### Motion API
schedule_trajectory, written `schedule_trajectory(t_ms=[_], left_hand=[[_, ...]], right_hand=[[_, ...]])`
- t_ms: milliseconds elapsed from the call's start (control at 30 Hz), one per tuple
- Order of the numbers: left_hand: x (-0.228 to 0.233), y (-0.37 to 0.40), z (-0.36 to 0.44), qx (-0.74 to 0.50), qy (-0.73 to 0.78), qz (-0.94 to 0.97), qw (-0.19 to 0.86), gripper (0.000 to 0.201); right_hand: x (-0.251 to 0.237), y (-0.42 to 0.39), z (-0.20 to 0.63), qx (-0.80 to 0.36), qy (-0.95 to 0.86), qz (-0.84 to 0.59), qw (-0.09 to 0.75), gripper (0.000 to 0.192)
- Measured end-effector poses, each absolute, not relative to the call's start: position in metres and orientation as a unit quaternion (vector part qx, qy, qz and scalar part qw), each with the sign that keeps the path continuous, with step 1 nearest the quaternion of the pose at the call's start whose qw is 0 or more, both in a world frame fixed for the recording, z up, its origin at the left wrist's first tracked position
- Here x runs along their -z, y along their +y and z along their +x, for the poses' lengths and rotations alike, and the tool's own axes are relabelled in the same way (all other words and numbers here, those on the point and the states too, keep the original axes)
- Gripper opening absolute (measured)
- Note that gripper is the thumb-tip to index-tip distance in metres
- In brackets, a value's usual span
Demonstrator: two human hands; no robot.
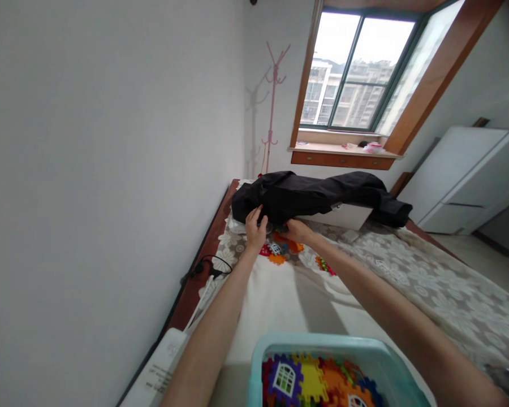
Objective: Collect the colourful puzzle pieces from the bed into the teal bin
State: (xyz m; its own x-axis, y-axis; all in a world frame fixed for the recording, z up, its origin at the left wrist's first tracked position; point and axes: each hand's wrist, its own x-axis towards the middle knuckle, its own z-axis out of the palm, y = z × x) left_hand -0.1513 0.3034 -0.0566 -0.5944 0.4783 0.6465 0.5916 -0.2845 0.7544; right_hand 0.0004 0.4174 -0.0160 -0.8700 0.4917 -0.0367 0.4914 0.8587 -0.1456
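Both my arms reach far across the bed. My left hand (pixel 255 227) rests with fingers curled at the edge of a black garment (pixel 314 195) that lies across the bed's far end. Just to its right, my right hand (pixel 296 229) touches the garment's lower edge; what it grips is hidden. Right below both hands, colourful interlocking foam puzzle pieces (pixel 280 250) lie on the bedcover. Close to me stands a light blue plastic basket (pixel 258 353) holding several more puzzle pieces (pixel 314 381).
The bed carries a white floral lace cover (pixel 428 282). A black cable (pixel 210 265) lies at the bed's left wooden edge by the wall. A pink coat stand (pixel 272 107), a window with a wooden sill (pixel 343 155) and a white cabinet (pixel 462 175) stand beyond.
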Motion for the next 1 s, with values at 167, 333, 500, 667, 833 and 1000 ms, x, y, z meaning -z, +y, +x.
schedule_trajectory(t_ms=[167,333,500,667,833,1000], left_hand=[[0.057,0.304,-0.152,0.665,-0.596,-0.447,0.042,0.044],[0.056,0.302,-0.151,0.667,-0.594,-0.448,0.041,0.044],[0.054,0.301,-0.15,0.677,-0.587,-0.443,0.039,0.044],[0.053,0.301,-0.149,0.686,-0.582,-0.434,0.039,0.045],[0.052,0.299,-0.148,0.691,-0.575,-0.436,0.039,0.046],[0.05,0.297,-0.147,0.695,-0.572,-0.433,0.036,0.045]], right_hand=[[0.024,0.41,-0.007,-0.092,-0.967,-0.238,-0.014,0.031],[0.023,0.414,-0.004,-0.1,-0.966,-0.238,-0.002,0.029],[0.01,0.411,0.008,-0.107,-0.961,-0.252,0.044,0.03],[0.006,0.382,0.015,-0.126,-0.97,-0.199,0.063,0.04],[0.015,0.36,0.009,-0.111,-0.974,-0.195,0.044,0.042],[0.013,0.364,0.005,-0.094,-0.976,-0.197,0.025,0.038]])
